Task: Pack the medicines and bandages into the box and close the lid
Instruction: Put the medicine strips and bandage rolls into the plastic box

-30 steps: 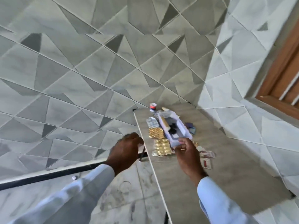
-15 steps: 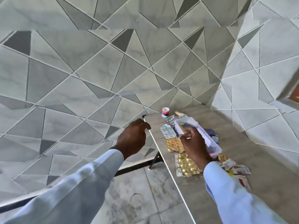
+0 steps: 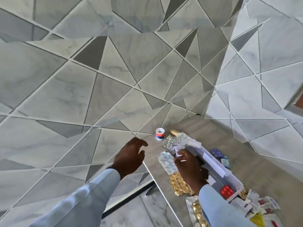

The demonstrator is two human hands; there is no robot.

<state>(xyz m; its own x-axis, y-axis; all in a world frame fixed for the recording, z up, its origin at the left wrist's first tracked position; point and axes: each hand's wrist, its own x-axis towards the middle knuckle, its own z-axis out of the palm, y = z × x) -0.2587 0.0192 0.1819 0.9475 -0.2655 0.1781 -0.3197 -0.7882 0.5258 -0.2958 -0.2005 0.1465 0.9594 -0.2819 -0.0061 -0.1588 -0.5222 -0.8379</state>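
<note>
Tiled wall closer, right hand (image 3: 188, 167) still gripping box (image 3: 213, 164), left hand (image 3: 129, 158) loosely spread

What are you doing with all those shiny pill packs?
A person is packing medicines into a clear plastic box on a grey table. The right hand is at the box's open top, fingers curled, seemingly on something small. The left hand hovers open and empty over the table's edge. Gold blister packs, silver blister packs and a tape roll lie outside the box. A red pill strip is already inside it.
</note>
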